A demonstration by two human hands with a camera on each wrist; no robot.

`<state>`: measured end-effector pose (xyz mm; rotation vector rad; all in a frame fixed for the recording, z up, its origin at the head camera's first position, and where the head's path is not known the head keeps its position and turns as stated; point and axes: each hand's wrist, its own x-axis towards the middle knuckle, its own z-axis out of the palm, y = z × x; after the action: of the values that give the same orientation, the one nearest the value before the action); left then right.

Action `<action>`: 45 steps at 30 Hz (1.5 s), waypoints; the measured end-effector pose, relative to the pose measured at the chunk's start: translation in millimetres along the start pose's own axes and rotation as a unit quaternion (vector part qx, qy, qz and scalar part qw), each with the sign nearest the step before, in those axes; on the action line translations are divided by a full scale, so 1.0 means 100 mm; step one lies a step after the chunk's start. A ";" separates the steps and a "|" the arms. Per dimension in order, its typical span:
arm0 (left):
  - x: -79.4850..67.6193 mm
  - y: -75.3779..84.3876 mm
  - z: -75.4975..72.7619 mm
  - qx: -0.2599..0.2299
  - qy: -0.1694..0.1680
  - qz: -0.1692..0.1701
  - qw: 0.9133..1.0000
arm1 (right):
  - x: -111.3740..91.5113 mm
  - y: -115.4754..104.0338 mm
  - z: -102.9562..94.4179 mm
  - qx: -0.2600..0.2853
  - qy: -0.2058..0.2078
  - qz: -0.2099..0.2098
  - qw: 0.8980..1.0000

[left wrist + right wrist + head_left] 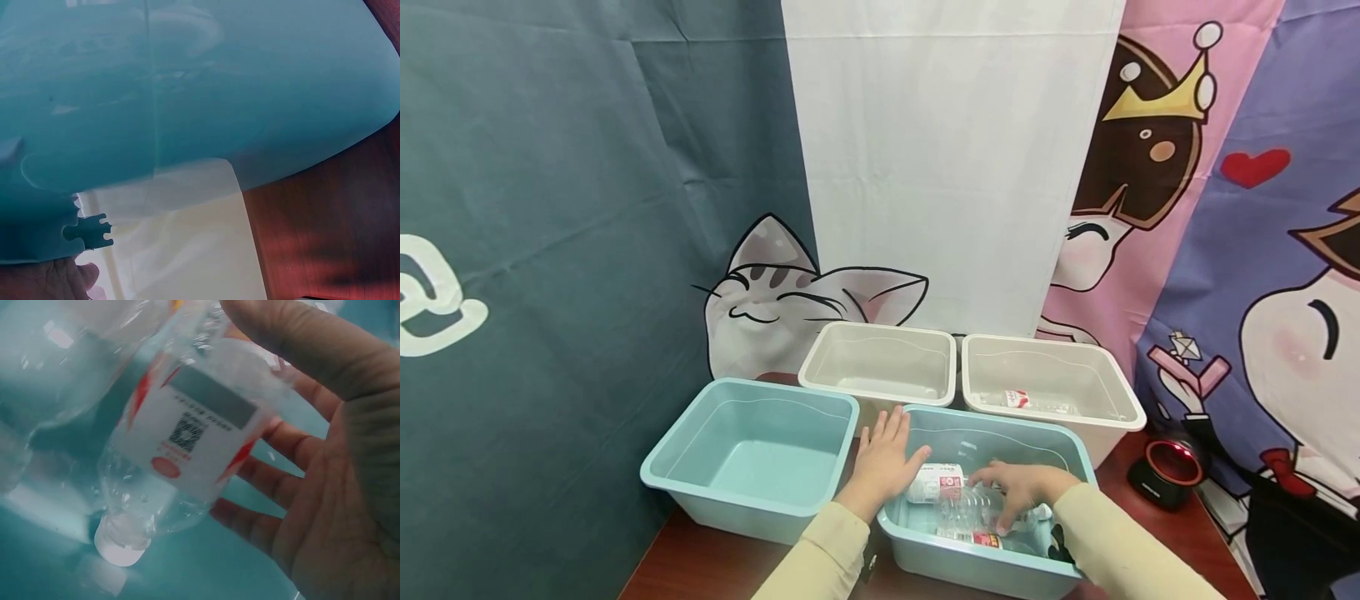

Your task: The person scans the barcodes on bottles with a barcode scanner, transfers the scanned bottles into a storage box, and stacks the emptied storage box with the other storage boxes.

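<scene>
My right hand (1018,487) reaches down into the right-hand light-blue tub (1000,421). In the right wrist view, its thumb and fingers (275,481) go round a clear plastic bottle (187,431) with a white-and-red label and a white cap. Other clear bottles lie in the same tub: one has a white label (934,483), another a red-and-yellow one (987,540). My left hand (883,458) is at this tub's left rim, fingers straight and spread. Only part of that hand (53,281) shows in the left wrist view, in the lower left corner.
Another light-blue tub (748,392) stands to the left. Behind are two cream tubs, the left one (880,333) bare inside, the right one (1052,346) with a red-labelled bottle (1017,399) lying in it. A black device with a red light (1172,467) sits at the brown table's right.
</scene>
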<state>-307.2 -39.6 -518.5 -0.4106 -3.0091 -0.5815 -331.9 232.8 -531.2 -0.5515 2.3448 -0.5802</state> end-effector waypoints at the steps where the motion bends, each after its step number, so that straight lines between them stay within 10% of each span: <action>1: 0.00 0.00 0.00 0.000 0.000 0.000 1.000 | 0.01 -0.01 0.01 -0.014 0.004 -0.002 1.000; 16: 0.02 0.00 0.02 0.006 -0.004 -0.003 1.000 | 0.11 0.05 0.02 -0.070 0.040 -0.039 0.996; 45: 0.02 0.01 0.01 0.006 -0.004 -0.007 1.000 | 0.04 0.05 -0.15 0.031 0.125 -0.142 0.981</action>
<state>-309.1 -37.8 -518.7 -0.3928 -3.0236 -0.5646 -345.5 238.7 -525.6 -0.8345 2.4878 -0.8973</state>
